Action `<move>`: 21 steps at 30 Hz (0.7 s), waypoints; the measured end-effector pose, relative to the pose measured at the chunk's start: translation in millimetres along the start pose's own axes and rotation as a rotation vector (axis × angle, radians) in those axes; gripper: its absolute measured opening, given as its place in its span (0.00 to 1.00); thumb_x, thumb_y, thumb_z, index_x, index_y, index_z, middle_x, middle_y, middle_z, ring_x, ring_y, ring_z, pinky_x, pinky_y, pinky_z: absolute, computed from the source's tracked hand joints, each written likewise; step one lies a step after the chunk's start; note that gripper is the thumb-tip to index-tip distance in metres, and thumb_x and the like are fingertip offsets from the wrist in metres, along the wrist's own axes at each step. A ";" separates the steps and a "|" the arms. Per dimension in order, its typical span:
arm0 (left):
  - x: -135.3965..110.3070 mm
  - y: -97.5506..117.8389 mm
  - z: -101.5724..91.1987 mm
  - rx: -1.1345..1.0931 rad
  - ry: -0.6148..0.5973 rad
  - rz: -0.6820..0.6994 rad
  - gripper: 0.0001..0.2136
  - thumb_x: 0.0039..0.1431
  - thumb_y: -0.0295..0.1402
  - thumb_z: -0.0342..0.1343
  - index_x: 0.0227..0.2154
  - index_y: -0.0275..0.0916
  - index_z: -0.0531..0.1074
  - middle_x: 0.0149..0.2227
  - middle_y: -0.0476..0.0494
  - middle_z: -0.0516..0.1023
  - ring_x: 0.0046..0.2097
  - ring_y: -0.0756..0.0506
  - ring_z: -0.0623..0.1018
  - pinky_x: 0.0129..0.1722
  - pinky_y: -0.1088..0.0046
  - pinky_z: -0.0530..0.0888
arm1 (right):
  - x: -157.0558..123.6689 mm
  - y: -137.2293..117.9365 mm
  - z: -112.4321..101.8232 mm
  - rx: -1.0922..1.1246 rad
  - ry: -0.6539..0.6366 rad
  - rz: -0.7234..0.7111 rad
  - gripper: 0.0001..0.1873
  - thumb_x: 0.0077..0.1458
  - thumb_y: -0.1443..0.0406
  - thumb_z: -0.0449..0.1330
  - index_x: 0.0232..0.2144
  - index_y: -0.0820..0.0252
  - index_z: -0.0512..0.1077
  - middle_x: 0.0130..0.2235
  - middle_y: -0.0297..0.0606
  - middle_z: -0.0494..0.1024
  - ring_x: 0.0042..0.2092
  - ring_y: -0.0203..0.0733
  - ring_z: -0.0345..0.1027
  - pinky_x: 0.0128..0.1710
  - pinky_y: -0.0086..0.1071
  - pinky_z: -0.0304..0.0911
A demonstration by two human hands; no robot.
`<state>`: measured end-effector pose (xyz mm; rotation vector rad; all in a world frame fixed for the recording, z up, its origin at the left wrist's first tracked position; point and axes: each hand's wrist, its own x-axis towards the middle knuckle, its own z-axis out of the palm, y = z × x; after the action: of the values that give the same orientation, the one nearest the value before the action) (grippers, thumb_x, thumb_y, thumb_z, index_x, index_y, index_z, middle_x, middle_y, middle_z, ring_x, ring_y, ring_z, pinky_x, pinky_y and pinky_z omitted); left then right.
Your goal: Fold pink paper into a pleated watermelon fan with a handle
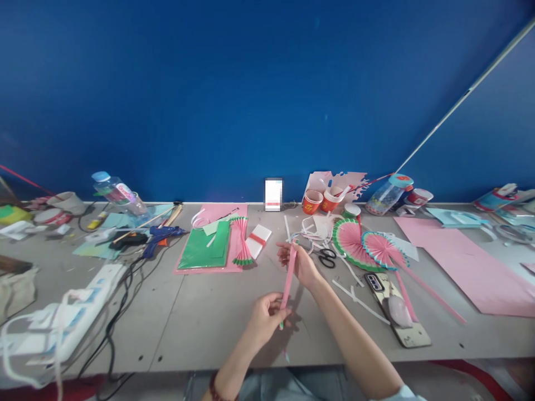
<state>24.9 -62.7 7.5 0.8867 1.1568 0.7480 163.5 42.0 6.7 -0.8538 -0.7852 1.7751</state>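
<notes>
A narrow pink folded paper strip (289, 278) with green at its ends slants above the grey table between my hands. Its lower end is pinched by the thumb and fingers of my left hand (265, 318). Around the upper end, my right hand (304, 265) is closed. To the left of my hands lie a pink pleated paper fan (239, 242) with green edges and a white packet (258, 241) with a red band. Black-handled scissors (327, 258) rest just right of my right hand. Two opened round paper fans, one a pink fan (350, 242) with a green rim, lie further right.
Green paper (204, 248) in a clear wrapper lies on pink sheets. At the left are a blue glue gun (161, 238), black cables and a white power strip (90, 309). Red paper cups (312, 202) stand at the back; a phone (399, 312) lies at the right.
</notes>
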 end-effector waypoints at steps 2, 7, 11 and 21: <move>-1.8 0.2 -0.9 -0.014 -0.008 -0.007 0.21 0.40 0.38 0.66 0.38 0.32 0.72 0.25 0.45 0.77 0.23 0.49 0.76 0.22 0.77 0.66 | 0.1 1.2 -0.3 0.000 -0.012 -0.022 0.22 0.51 0.50 0.55 0.37 0.60 0.77 0.31 0.40 0.76 0.31 0.37 0.66 0.30 0.30 0.60; -5.3 -1.9 -3.6 -0.086 -0.060 -0.021 0.27 0.39 0.42 0.67 0.42 0.32 0.71 0.25 0.46 0.76 0.22 0.50 0.74 0.22 0.77 0.66 | -0.4 4.8 -0.3 -0.052 0.019 -0.073 0.22 0.50 0.51 0.57 0.36 0.61 0.78 0.30 0.39 0.76 0.30 0.36 0.65 0.31 0.29 0.59; -3.7 -8.3 -6.7 -0.130 -0.096 -0.004 0.29 0.40 0.46 0.66 0.43 0.31 0.72 0.23 0.46 0.76 0.22 0.53 0.71 0.24 0.77 0.66 | -0.4 3.9 0.7 -0.031 0.059 -0.031 0.21 0.49 0.51 0.58 0.36 0.61 0.78 0.30 0.39 0.75 0.28 0.34 0.62 0.28 0.28 0.57; -10.8 -9.8 -4.3 -0.330 -0.149 -0.135 0.25 0.36 0.45 0.69 0.35 0.30 0.74 0.32 0.34 0.80 0.33 0.44 0.79 0.35 0.71 0.73 | 0.3 1.1 2.3 0.066 0.094 0.045 0.18 0.47 0.56 0.61 0.37 0.60 0.76 0.28 0.36 0.74 0.25 0.32 0.60 0.25 0.27 0.55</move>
<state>18.5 -75.7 2.9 0.5717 0.9183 0.7234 160.9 41.6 7.0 -0.9108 -0.6473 1.7770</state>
